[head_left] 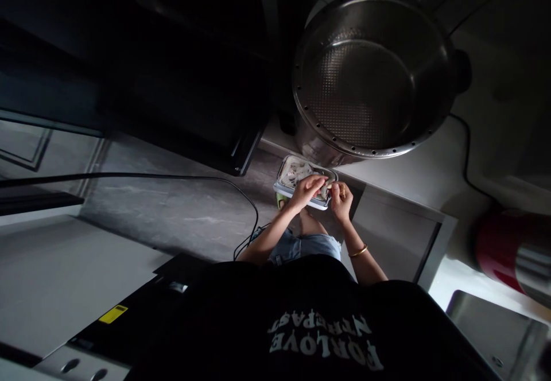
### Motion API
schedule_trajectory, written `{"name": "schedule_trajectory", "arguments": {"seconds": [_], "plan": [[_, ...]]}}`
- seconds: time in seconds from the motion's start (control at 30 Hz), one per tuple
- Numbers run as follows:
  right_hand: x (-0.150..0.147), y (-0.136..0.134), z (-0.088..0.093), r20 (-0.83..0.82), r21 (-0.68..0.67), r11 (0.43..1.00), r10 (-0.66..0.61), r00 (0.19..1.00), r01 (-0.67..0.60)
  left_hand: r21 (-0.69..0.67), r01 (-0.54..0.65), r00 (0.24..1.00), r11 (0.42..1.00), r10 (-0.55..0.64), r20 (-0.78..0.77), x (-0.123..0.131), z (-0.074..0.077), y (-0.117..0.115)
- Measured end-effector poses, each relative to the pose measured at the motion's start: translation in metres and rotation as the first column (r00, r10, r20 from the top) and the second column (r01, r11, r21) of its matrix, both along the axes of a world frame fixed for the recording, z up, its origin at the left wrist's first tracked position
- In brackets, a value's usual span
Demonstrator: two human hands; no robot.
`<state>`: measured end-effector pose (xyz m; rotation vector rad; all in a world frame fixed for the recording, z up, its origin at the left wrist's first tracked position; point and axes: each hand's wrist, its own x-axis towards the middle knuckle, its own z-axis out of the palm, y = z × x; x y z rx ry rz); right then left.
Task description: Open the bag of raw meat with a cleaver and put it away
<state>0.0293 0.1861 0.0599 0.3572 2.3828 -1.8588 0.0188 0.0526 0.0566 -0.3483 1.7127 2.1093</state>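
grey flooring [163, 212] was crossed by a black cord [181, 177] and was bordered, on the far side, by a pale counter [413, 177]. much of that counter was taken up by a wide steel pot [316, 143], by which the space just beyond the work was blocked. farther right, a red and silver appliance [497, 249] was set. below the counter's edge, near the pot, a white-rimmed bin [317, 204] was placed, its opening partly covered by both hands. the left hand [307, 191] was reached inward over it, fingers bent together; whether anything was gripped there could not be told. the right hand [342, 200] was curled, thumb and forefinger nearly closed, and by them a small pale piece [326, 190], too dim to identify, was pinched above the bin.
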Motion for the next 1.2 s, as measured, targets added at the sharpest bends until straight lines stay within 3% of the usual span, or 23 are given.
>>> {"name": "schedule_trajectory", "arguments": {"seconds": [0.13, 0.23, 0.3, 0.43, 0.53, 0.6, 0.77, 0.87, 0.97, 1.03, 1.1, 1.2], "plan": [[0.001, -0.005, -0.003, 0.058, -0.055, 0.998, -0.014, 0.998, 0.017, -0.078, 0.011, 0.994, 0.997, -0.020, -0.107, 0.002, 0.005, -0.003], [0.001, -0.010, -0.005, 0.183, -0.237, 0.969, -0.033, 0.983, 0.077, -0.234, -0.030, 0.979, 0.972, -0.019, -0.201, 0.000, 0.007, -0.006], [0.000, -0.013, -0.006, 0.288, -0.389, 0.914, -0.003, 0.958, 0.120, -0.295, -0.050, 0.974, 0.954, -0.019, -0.226, -0.003, 0.005, -0.007], [-0.002, -0.015, -0.007, 0.426, -0.550, 0.819, 0.108, 0.898, 0.163, -0.330, -0.131, 0.981, 0.935, 0.075, -0.177, -0.006, -0.011, -0.011], [-0.003, -0.012, -0.012, 0.483, -0.609, 0.760, 0.128, 0.866, 0.228, -0.474, -0.194, 0.978, 0.859, 0.128, -0.167, -0.007, -0.029, -0.015], [-0.002, -0.011, -0.018, 0.530, -0.635, 0.714, 0.125, 0.839, 0.295, -0.558, -0.169, 0.983, 0.812, 0.096, -0.158, -0.007, -0.041, -0.018], [-0.004, -0.011, -0.031, 0.609, -0.672, 0.608, 0.130, 0.782, 0.422, -0.589, -0.093, 0.965, 0.803, -0.074, -0.253, 0.001, -0.054, -0.020], [-0.006, -0.012, -0.033, 0.622, -0.630, 0.638, 0.073, 0.780, 0.442, -0.628, -0.064, 0.902, 0.776, -0.224, -0.369, 0.008, -0.047, -0.017], [-0.007, -0.015, -0.033, 0.625, -0.569, 0.699, 0.025, 0.780, 0.434, -0.716, -0.048, 0.856, 0.696, -0.341, -0.389, 0.013, -0.039, -0.015], [-0.007, -0.017, -0.033, 0.608, -0.573, 0.708, 0.027, 0.794, 0.414, -0.750, -0.042, 0.844, 0.660, -0.379, -0.381, 0.014, -0.037, -0.015], [-0.006, -0.018, -0.033, 0.581, -0.595, 0.700, 0.036, 0.813, 0.394, -0.749, -0.026, 0.830, 0.662, -0.403, -0.385, 0.013, -0.037, -0.016], [-0.006, -0.016, -0.033, 0.530, -0.635, 0.690, 0.061, 0.846, 0.348, -0.697, -0.023, 0.849, 0.716, -0.355, -0.392, 0.013, -0.040, -0.018]]}}
